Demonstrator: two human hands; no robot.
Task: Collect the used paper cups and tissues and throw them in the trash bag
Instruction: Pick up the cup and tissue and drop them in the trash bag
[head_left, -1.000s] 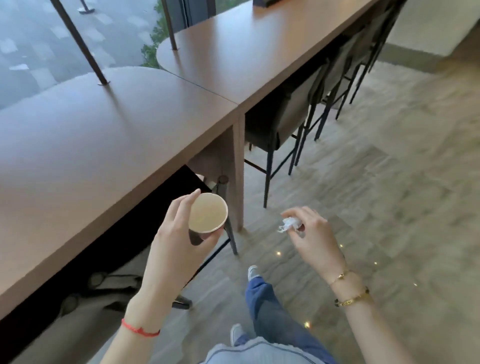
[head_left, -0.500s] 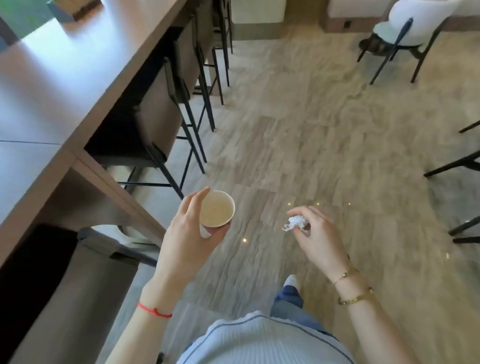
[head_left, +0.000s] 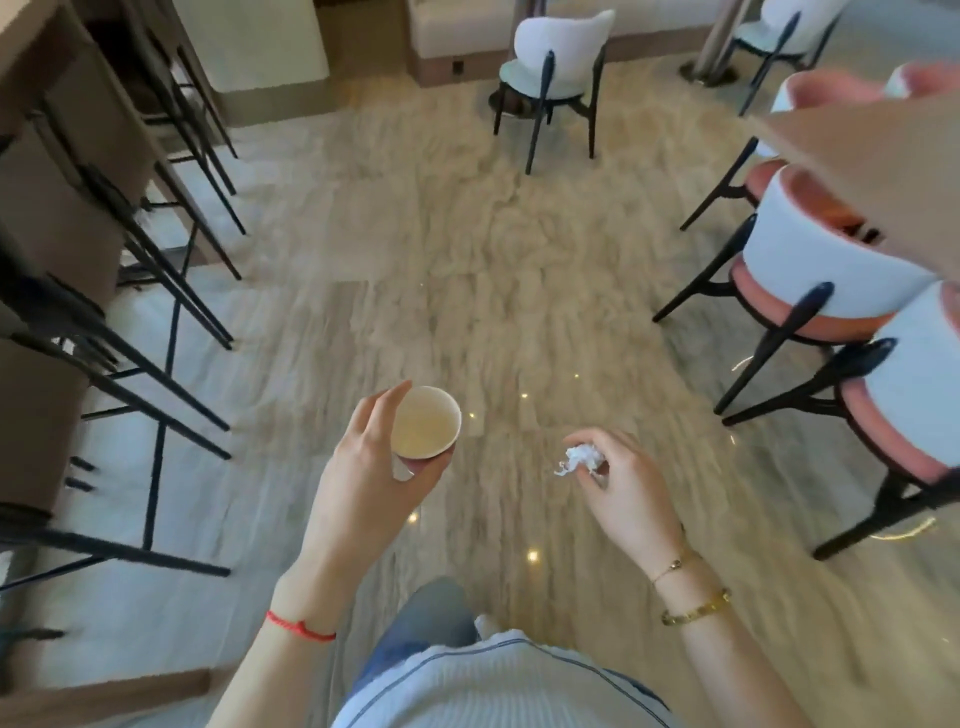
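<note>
My left hand (head_left: 369, 467) grips a small paper cup (head_left: 425, 422) from its left side, thumb under it, mouth up, with a pale inside. My right hand (head_left: 623, 483) pinches a crumpled white tissue (head_left: 581, 458) between its fingertips. Both are held in front of me above the floor, roughly a hand's width apart. No trash bag is in view.
Black-legged bar stools (head_left: 130, 291) and the brown counter line the left side. Pink-and-white chairs (head_left: 826, 270) stand under a table edge (head_left: 883, 156) at the right. A white chair (head_left: 553, 62) stands far ahead. Pale marble floor (head_left: 493, 270) runs between them.
The view has swung right, away from the counter toward the open floor and chairs. Both hands still hold the cup and tissue the same way.
</note>
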